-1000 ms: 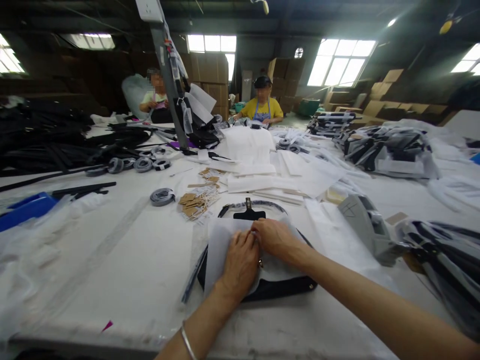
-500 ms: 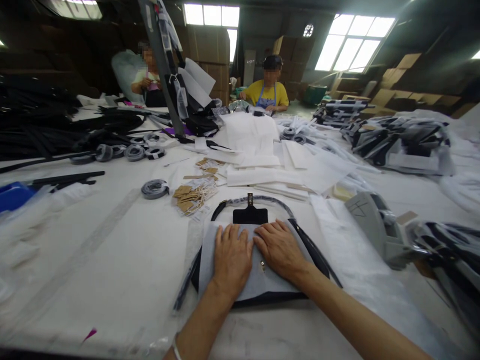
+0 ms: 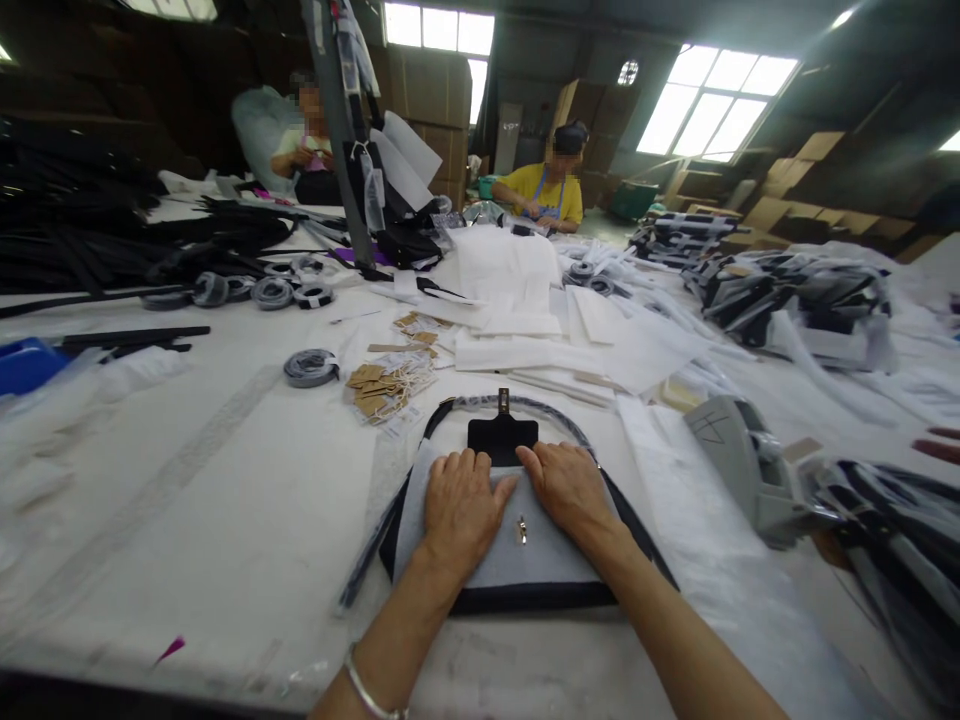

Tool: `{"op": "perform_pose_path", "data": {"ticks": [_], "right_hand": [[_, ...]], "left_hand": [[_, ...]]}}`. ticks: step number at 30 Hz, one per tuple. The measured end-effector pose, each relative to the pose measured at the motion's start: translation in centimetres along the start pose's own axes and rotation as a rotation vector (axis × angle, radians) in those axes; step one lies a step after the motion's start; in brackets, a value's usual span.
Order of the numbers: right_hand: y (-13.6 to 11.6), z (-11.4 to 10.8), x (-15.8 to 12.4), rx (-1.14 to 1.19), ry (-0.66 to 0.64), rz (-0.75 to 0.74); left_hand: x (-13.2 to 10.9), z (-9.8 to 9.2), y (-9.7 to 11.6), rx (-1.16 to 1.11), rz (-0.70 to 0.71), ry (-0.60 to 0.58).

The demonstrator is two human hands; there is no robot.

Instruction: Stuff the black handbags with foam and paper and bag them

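Note:
A dark bag (image 3: 540, 597) lies on the table in front of me, with a pale grey sheet (image 3: 491, 570) over its body. Its black tab (image 3: 502, 437) with a metal end points away from me, inside the arch of the wrapped handle (image 3: 555, 404). A small gold clasp (image 3: 522, 530) shows through the sheet between my hands. My left hand (image 3: 463, 510) rests on the sheet's left part, thumb apart from the fingers. On the right part lies my right hand (image 3: 571, 495), its fingers bent over the sheet's upper edge and thumb spread. Neither hand grips anything visible.
Left of the bag are cardboard tags (image 3: 377, 390) and a grey coil (image 3: 310, 368). White sheets (image 3: 525, 352) lie beyond it. A grey tape dispenser (image 3: 731, 460) stands right. Two people sit across the table; part of another hand (image 3: 939, 446) shows at the right edge.
The sheet's upper edge sits lower, baring more of the black tab. My hands have moved slightly apart, uncovering the clasp more. Another person's hand has appeared at the right edge.

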State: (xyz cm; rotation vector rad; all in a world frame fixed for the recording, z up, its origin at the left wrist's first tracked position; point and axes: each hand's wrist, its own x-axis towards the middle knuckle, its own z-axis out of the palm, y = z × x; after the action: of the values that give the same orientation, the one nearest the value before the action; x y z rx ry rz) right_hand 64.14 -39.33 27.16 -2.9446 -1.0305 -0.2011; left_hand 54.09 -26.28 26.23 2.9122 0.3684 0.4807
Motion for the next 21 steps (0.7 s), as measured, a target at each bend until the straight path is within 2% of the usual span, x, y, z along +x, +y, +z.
{"op": "perform_pose_path", "data": {"ticks": [3,8,13,16,21], "right_hand": [[0.6,0.3,-0.2,-0.058,0.043,0.024],[0.9,0.4,0.4,-0.068,-0.059,0.074],[1.3,1.5,0.9,0.039,0.090,0.160],[2.2,2.3,0.9,0.211,0.155,0.060],[3.6,2.3,0.5,0.657,0.297,-0.043]], "left_hand": [[0.0,0.0,0.2,-0.017,0.004,-0.002],[0.3,0.1,0.5,-0.034,0.027,-0.029],[0.5,0.2,0.5,-0.055,0.039,-0.036],[0.4,0.3,0.3,-0.073,0.038,-0.020],[0.5,0.5,0.3,-0.137,-0.023,0.014]]}}
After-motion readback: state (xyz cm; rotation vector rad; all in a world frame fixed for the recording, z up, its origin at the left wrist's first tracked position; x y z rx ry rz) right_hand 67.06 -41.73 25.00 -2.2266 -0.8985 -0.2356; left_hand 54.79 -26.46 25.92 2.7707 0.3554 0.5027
